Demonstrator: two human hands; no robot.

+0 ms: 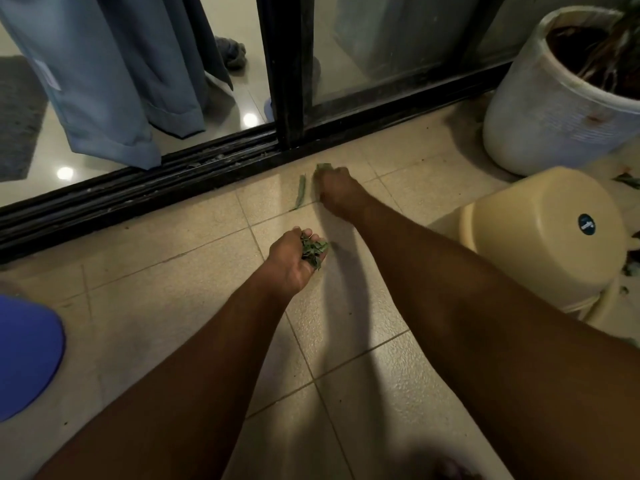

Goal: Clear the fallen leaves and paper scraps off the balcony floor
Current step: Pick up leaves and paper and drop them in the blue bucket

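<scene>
My left hand [291, 259] is cupped palm-up over the beige tiled floor [180, 299], holding a small bunch of green leaves [313, 250]. My right hand [337, 192] reaches further forward, near the door track, with its fingers closed around a green leaf [323, 167] that sticks out beyond the knuckles. A long narrow green leaf [300, 192] lies on the tiles just left of my right hand. More leaf bits [628, 180] lie on the floor at the far right, beside the pot.
A black sliding-door track [138, 199] and frame [285, 64] run across the far side, blue curtains [104, 81] behind it. A white planter pot [561, 98] stands at right, an overturned cream plastic tub [540, 237] in front of it. A blue object [24, 355] sits at left.
</scene>
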